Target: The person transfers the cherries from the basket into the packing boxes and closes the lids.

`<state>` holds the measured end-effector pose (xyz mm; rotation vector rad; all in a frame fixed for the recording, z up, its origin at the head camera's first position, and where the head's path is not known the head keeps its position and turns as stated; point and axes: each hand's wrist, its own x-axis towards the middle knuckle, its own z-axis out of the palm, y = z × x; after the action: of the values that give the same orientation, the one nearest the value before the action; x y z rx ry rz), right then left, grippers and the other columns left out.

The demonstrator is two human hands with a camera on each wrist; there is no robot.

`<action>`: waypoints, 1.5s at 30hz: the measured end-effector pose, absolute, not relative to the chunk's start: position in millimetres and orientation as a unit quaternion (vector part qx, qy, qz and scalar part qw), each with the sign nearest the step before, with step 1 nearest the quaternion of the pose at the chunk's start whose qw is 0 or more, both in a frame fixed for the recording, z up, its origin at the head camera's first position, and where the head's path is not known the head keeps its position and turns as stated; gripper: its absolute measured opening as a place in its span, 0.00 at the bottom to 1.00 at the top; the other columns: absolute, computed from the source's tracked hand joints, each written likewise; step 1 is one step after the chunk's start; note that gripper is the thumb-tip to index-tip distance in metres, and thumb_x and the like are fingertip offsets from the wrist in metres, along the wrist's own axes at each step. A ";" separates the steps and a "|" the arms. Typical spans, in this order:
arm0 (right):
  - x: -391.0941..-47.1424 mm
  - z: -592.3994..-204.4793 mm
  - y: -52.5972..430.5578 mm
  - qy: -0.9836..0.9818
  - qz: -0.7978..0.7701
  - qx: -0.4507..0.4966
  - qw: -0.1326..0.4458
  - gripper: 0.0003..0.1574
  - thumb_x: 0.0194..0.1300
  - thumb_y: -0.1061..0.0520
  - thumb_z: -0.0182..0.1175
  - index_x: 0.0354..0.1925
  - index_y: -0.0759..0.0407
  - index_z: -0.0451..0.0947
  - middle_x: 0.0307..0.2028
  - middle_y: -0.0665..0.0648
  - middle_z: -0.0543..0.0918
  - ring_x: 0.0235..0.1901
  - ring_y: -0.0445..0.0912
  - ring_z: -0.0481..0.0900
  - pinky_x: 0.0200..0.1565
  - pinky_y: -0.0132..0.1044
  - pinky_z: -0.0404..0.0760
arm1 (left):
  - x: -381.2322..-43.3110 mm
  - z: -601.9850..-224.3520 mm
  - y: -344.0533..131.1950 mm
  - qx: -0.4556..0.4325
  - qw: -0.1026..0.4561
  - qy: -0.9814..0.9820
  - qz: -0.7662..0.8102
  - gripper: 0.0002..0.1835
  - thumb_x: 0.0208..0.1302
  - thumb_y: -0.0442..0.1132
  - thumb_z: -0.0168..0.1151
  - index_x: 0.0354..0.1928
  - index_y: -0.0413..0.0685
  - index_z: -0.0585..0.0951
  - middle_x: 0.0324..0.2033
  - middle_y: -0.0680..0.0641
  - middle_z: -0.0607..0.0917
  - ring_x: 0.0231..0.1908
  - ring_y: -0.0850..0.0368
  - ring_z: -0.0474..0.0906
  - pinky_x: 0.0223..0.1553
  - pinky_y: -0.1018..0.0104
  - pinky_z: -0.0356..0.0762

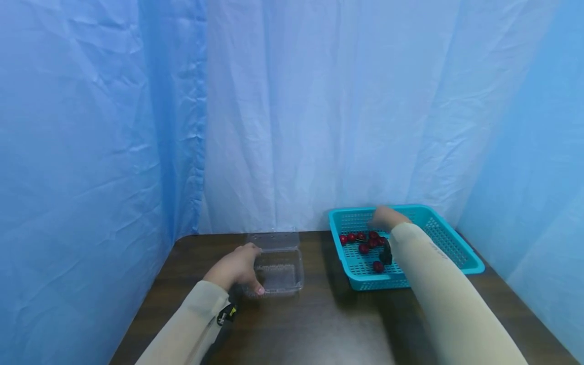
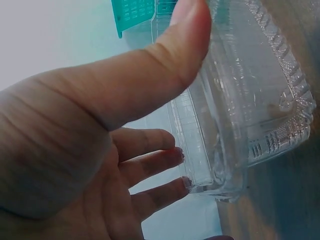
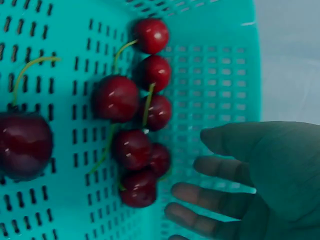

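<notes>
In the head view we saw the left hand (image 1: pixel 237 266) spread wide at the left side of a clear, rectangular plastic box (image 1: pixel 285 290), a gap of dark, wood-grained table (image 1: pixel 319 314) separating it from a turquoise, perforated plastic basket (image 1: pixel 371 285). In the left wrist view, we saw its straight fingertips touching the box's thin edge. In the right wrist view, glossy, round, dark-red cherries (image 3: pixel 133 149) clustered inside the basket, and the right hand (image 3: pixel 260 185), fingers loosely extended, holding nothing, hung just beside them with room at the latticed wall.

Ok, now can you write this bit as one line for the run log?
left hand: touches clear box | lid: open | right hand: over teal basket, near cherries, holds nothing
</notes>
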<state>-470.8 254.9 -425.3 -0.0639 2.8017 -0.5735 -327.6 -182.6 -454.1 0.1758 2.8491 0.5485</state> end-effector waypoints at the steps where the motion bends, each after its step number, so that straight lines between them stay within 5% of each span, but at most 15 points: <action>1: -469.7 -427.5 256.5 0.970 -0.199 -0.019 0.139 0.13 0.83 0.57 0.62 0.43 0.66 0.86 0.33 0.58 0.79 0.32 0.50 0.76 0.39 0.46 0.81 | -327.4 -454.0 -181.8 0.059 0.116 0.974 0.186 0.66 0.40 0.45 0.98 0.84 0.43 0.73 0.85 0.35 0.70 0.82 0.28 0.69 0.75 0.29 0.79; 5: -466.8 -434.0 261.5 0.972 -0.194 -0.001 0.135 0.16 0.82 0.58 0.64 0.54 0.71 0.88 0.50 0.69 0.90 0.46 0.58 0.88 0.48 0.52 0.91 | -326.9 -453.6 -180.2 0.054 0.112 0.975 0.186 0.66 0.39 0.44 0.99 0.84 0.43 0.73 0.84 0.34 0.70 0.82 0.27 0.69 0.76 0.29 0.78; 9: -462.4 -435.8 265.5 0.975 -0.169 0.007 0.144 0.17 0.81 0.60 0.65 0.59 0.72 0.87 0.63 0.75 0.87 0.57 0.65 0.88 0.53 0.58 0.93 | -326.4 -453.2 -179.9 0.052 0.110 0.976 0.182 0.67 0.38 0.45 0.99 0.84 0.44 0.73 0.85 0.35 0.70 0.82 0.27 0.68 0.76 0.28 0.77; 19: -448.0 -437.1 263.8 0.976 -0.158 0.018 0.152 0.14 0.78 0.64 0.69 0.56 0.70 0.87 0.67 0.76 0.84 0.51 0.59 0.83 0.47 0.52 0.91 | -323.2 -455.2 -180.9 0.044 0.108 0.975 0.189 0.67 0.38 0.46 0.99 0.84 0.45 0.74 0.85 0.35 0.70 0.83 0.27 0.68 0.76 0.27 0.77; 27: -457.7 -445.1 269.1 0.973 -0.171 0.027 0.155 0.15 0.76 0.65 0.70 0.57 0.72 0.87 0.62 0.76 0.85 0.43 0.59 0.87 0.40 0.50 0.92 | -321.7 -453.1 -180.1 0.049 0.106 0.975 0.190 0.67 0.39 0.46 0.99 0.85 0.46 0.73 0.85 0.35 0.69 0.83 0.28 0.67 0.76 0.27 0.77; 33: -457.4 -448.7 269.9 0.971 -0.186 0.022 0.151 0.05 0.76 0.64 0.70 0.47 0.66 0.89 0.52 0.70 0.87 0.36 0.55 0.82 0.33 0.45 0.85 | -322.0 -451.7 -180.8 0.058 0.104 0.975 0.186 0.69 0.38 0.48 0.99 0.85 0.45 0.72 0.85 0.36 0.70 0.83 0.29 0.68 0.75 0.27 0.78; 45: -445.1 -443.7 268.7 0.969 -0.198 0.017 0.148 0.04 0.77 0.64 0.70 0.45 0.65 0.90 0.45 0.67 0.88 0.34 0.52 0.81 0.34 0.44 0.85 | -323.0 -455.6 -180.6 0.049 0.099 0.977 0.184 0.67 0.39 0.48 0.99 0.85 0.46 0.73 0.84 0.36 0.72 0.82 0.29 0.69 0.75 0.27 0.78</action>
<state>-445.1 268.7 -443.7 0.0484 2.7858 -0.5684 -323.0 -180.6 -455.6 0.1441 2.8895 0.5440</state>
